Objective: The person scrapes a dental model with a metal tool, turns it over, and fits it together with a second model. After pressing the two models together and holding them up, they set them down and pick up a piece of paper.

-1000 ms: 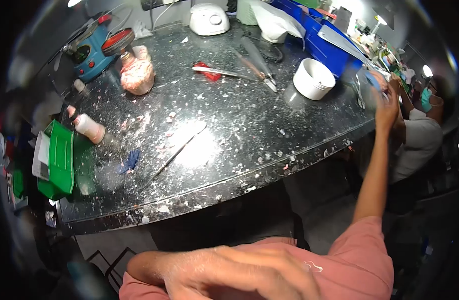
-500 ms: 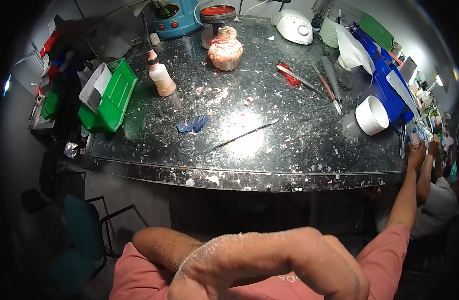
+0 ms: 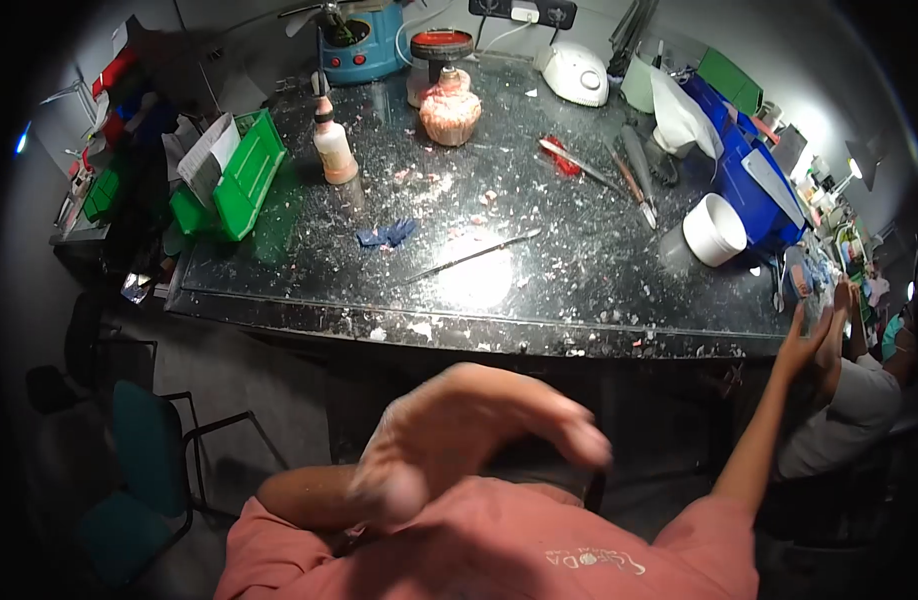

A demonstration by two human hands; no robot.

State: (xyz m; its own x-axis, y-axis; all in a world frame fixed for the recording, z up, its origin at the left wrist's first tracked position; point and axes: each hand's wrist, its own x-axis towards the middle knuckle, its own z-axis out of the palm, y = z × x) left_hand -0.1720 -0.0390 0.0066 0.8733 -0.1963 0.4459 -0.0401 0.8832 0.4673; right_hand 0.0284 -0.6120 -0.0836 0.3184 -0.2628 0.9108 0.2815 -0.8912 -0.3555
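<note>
My left hand [image 3: 469,440] hovers close to the camera over my pink shirt, blurred, its fingers curved and apart with nothing in them. My right arm stretches out to the right, and my right hand [image 3: 812,335] is spread at the right end of the black speckled bench [image 3: 579,330], just below a small clear and blue item [image 3: 799,275]. Another person's hands [image 3: 847,300] work right beside it. On the bench lie a thin metal tool [image 3: 469,255], a blue scrap [image 3: 387,235] and a white cup [image 3: 714,230].
A pink cast [image 3: 449,115], a bottle [image 3: 331,150], a green tray [image 3: 244,175], a blue machine [image 3: 364,45], a white device [image 3: 579,72], hand tools [image 3: 629,175] and a blue bin [image 3: 749,170] stand around the bench. A teal chair [image 3: 139,450] is at the lower left.
The view has swung left, then steadied over the bench. My left hand has lifted and uncurled in front of the camera. My right hand has dropped from the blue bin to the bench's right end.
</note>
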